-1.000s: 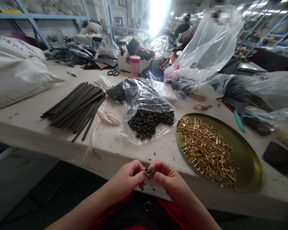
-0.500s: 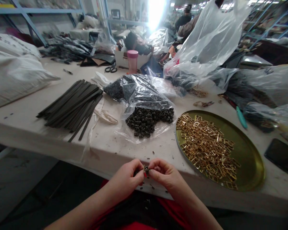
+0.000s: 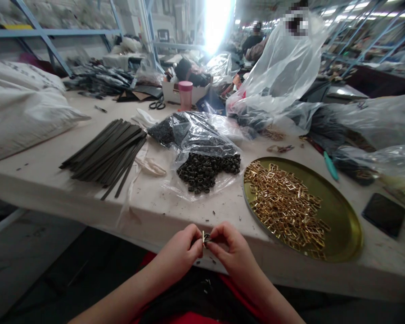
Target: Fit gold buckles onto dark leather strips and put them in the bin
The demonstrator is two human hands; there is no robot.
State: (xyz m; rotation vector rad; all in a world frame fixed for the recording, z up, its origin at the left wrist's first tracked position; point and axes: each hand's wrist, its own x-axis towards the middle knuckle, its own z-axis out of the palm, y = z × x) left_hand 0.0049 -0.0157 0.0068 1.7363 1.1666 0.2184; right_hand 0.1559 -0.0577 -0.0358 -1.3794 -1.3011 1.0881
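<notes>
Over the table's front edge my left hand [image 3: 184, 246] pinches a small gold buckle [image 3: 203, 239], which stands upright between thumb and forefinger. Close against it, my right hand [image 3: 234, 247] grips a little dark loop [image 3: 207, 238] with thumb and fingertips; how far the loop passes through the buckle is too small to make out. Beyond my hands, many dark loops [image 3: 202, 173] spill from a clear plastic bag [image 3: 205, 130]. To the right, a round gold-coloured tray [image 3: 340, 216] bears a heap of gold rectangular buckles [image 3: 286, 202].
Dark flat strips [image 3: 104, 153] lie in a bundle at left, beside a white sack [image 3: 23, 108]. Scissors [image 3: 157, 105] and a pink-lidded jar [image 3: 185, 95] stand farther back. A phone [image 3: 384, 214] and a teal-handled tool [image 3: 330, 165] are right of the tray. A person [image 3: 253, 39] is in the background.
My head view has tilted up and turned slightly right, shifting the scene. The fingers of my right hand have shifted on the loop, and the buckle's edge shows more clearly.
</notes>
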